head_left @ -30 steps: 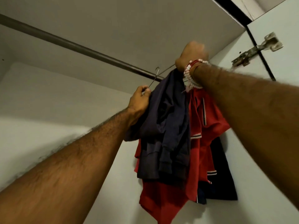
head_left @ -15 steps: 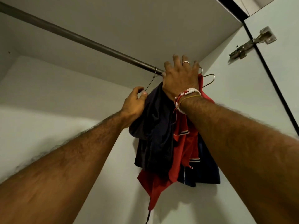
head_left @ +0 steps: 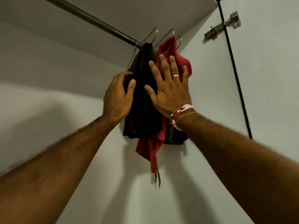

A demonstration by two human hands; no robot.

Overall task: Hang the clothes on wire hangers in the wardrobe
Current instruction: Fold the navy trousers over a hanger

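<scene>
Both hands have dropped away from the dark metal wardrobe rail (head_left: 90, 18) since half a second ago: the right hand (head_left: 169, 92), which was up against the rail over the hanger tops, now lies well below it, and the left hand (head_left: 117, 97) has left the hanger wire it was pinching. Hooked over the rail's far end, close to the white side wall, are several thin silver wire hangers (head_left: 157, 32), bunched together. From them, directly beneath the rail, hang a dark navy cloth garment (head_left: 142, 110) and, just beside it on the side nearer the wall, a crumpled red cloth garment (head_left: 171, 50) whose tail reaches furthest down from the rail. The right hand's fingers (head_left: 163, 65) are released, straight and spread, pressed flat across both garments where they meet; a silver ring (head_left: 175, 75) sits on one finger and white bead and red thread bracelets (head_left: 182, 110) circle the wrist. The left hand's fingers are curled on the navy garment's edge on the side away from the wall, thumb laid on the front of the cloth, grasping it. Beyond the rail's end, a metal door hinge (head_left: 221, 26) is fixed to the white wardrobe door (head_left: 267, 78)
</scene>
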